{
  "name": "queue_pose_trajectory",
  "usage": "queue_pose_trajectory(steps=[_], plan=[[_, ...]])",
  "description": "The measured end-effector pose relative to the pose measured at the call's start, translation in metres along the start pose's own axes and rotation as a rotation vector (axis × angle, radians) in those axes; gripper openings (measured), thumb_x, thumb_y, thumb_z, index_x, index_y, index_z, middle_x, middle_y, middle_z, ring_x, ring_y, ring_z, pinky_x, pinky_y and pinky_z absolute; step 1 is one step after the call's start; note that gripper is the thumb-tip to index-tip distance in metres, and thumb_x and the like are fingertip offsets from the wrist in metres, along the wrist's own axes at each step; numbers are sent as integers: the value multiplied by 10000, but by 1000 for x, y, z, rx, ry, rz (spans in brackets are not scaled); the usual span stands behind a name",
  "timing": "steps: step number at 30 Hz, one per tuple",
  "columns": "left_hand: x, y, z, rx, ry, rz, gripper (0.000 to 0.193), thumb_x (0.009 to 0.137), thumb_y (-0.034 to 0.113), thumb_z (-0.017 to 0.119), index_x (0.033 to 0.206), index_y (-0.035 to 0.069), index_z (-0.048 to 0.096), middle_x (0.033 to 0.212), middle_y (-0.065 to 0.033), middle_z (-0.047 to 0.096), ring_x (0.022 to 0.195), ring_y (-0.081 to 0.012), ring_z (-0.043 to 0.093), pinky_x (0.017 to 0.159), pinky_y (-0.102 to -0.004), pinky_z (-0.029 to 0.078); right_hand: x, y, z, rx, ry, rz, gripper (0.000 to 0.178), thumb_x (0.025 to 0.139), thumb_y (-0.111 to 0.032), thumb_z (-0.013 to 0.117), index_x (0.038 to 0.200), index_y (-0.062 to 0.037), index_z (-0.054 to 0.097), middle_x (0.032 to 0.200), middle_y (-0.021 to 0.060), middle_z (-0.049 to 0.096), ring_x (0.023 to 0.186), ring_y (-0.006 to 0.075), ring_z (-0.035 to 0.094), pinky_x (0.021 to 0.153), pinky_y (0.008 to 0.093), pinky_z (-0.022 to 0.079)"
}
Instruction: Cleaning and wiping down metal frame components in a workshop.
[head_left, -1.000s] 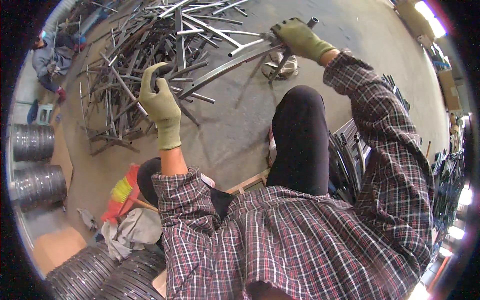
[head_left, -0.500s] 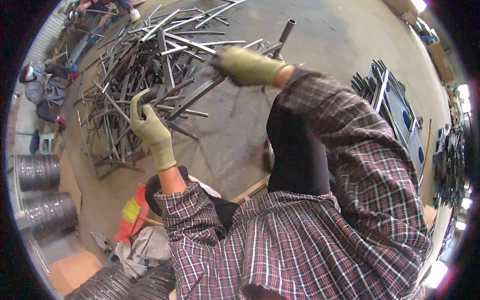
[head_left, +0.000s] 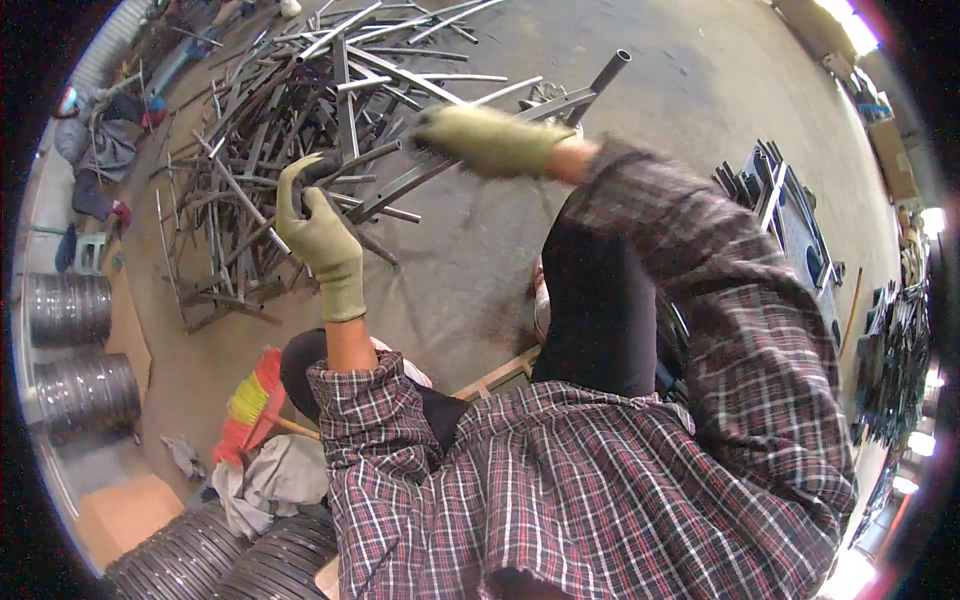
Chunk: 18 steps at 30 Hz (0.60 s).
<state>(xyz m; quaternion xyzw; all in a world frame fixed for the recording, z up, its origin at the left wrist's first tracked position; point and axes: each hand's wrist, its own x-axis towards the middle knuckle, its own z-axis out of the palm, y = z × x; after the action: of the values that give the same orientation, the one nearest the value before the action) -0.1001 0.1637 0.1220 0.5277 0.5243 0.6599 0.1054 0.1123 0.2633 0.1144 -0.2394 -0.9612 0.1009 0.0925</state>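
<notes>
My left hand, in a pale green glove with dark-coated fingers, is curled round one end of a dark metal tube frame. The frame slants up to the right in front of me, joined from a square bar and round tubes with open ends. Over its bar hovers my right hand, in a matching glove and smeared by motion. Its fingers are too blurred to show whether they touch the bar or hold anything. Behind my left hand rises a tangled heap of metal frames.
Wrapped dark coils stand at the left, and more ribbed coils lie at lower left. Near them are a red and yellow cloth and a grey cloth. A person sits far left. Tubes lie on a rack at right.
The view has shifted slightly. My left hand keeps its place on the frame, and my right hand, blurred in both pictures, stays above the bar.
</notes>
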Motion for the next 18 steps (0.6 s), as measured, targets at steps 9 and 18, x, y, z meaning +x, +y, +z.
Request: queue_pose_trajectory(steps=[9, 18], plan=[[3, 4, 2, 217, -6, 163, 273, 754, -96, 437, 918, 4, 630, 1046, -116, 634, 1007, -259, 600, 916, -363, 464, -2, -14, -11, -48, -133, 257, 292, 655, 23, 628, 946, 1, 645, 991, 178, 622, 937, 351, 613, 832, 413, 513], [-5, 0, 17, 44, -5, -72, 300, 784, -70, 406, 934, 0, 656, 886, -76, 682, 820, -159, 632, 804, -295, 491, -46, 16, 4, -180, -53, 455, 376, 695, -12, 631, 1070, -22, 605, 946, 189, 627, 891, 374, 623, 750, 456, 513]])
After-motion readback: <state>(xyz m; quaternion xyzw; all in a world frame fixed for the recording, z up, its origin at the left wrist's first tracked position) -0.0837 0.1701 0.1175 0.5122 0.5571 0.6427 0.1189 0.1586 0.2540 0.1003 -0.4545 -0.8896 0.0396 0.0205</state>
